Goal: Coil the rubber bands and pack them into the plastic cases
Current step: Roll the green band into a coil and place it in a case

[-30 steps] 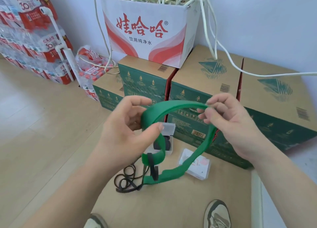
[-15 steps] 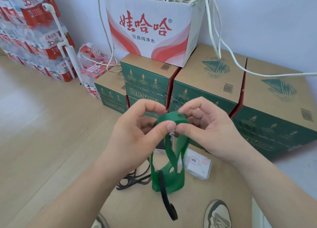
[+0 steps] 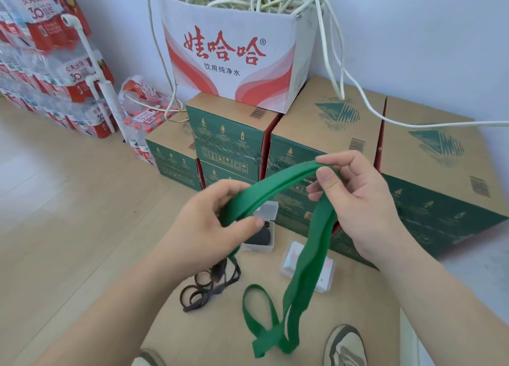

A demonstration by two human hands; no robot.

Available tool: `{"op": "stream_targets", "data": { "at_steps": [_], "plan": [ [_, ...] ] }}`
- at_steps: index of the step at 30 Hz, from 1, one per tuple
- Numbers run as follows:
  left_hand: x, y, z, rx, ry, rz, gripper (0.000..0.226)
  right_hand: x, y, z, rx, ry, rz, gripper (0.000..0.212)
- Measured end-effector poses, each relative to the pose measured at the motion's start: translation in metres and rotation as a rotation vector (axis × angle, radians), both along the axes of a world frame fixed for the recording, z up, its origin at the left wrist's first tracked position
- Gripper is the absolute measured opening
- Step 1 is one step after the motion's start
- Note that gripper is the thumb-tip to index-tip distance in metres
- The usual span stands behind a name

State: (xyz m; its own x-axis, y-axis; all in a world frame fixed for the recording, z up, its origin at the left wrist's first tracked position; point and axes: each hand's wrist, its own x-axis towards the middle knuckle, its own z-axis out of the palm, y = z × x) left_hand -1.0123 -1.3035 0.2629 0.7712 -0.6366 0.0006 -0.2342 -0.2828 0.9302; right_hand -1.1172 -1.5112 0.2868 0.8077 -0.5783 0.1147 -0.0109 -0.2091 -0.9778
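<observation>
A wide green rubber band (image 3: 311, 244) stretches between both hands and hangs down in a twisted loop over the cardboard. My left hand (image 3: 209, 225) pinches one end between thumb and fingers. My right hand (image 3: 355, 197) pinches the band at its top bend. Below my left hand lies a tangle of black rubber bands (image 3: 209, 283). An open clear plastic case (image 3: 261, 233) holds a coiled black band. A second clear case (image 3: 325, 274) lies to its right, partly hidden behind the green band.
Green-and-brown cartons (image 3: 325, 145) stand behind the cases, with a white and red box (image 3: 234, 57) full of white cords on top. Packs of bottled water (image 3: 46, 62) are stacked at the left. My two shoes (image 3: 344, 346) show at the bottom edge.
My hands have moved apart, the right one up and to the right, pulling the green band open from a small bunch into a long span. The lower loop now hangs further down.
</observation>
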Motion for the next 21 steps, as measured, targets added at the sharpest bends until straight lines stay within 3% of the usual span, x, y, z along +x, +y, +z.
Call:
{"op": "stream_targets", "data": {
  "at_steps": [2, 4, 7, 11, 15, 19, 21],
  "plan": [
    [0.001, 0.006, 0.006, -0.046, 0.005, 0.014, 0.044, 0.0, -0.01, -0.005, -0.004, 0.042, -0.045, 0.014],
    [-0.004, 0.01, 0.01, -0.068, -0.05, 0.052, 0.04, -0.001, -0.017, -0.008, -0.01, 0.12, -0.016, 0.014],
    [-0.006, 0.009, 0.011, -0.129, -0.118, 0.114, 0.026, -0.004, -0.019, -0.009, 0.032, 0.211, 0.202, 0.008],
    [-0.014, 0.0, 0.003, -0.098, -0.286, -0.028, 0.021, -0.003, 0.0, -0.006, 0.038, 0.14, 0.456, 0.037],
    [-0.023, -0.009, 0.001, -0.114, -0.233, 0.002, 0.025, 0.003, 0.02, -0.009, -0.052, 0.206, 0.59, 0.055],
    [-0.014, -0.003, 0.006, -0.214, -0.04, 0.103, 0.046, 0.006, 0.024, -0.008, -0.051, 0.173, 0.517, 0.046],
    [-0.009, -0.001, 0.006, -0.209, 0.011, 0.091, 0.044, 0.006, 0.026, -0.008, -0.057, 0.128, 0.5, 0.038]
  ]
}}
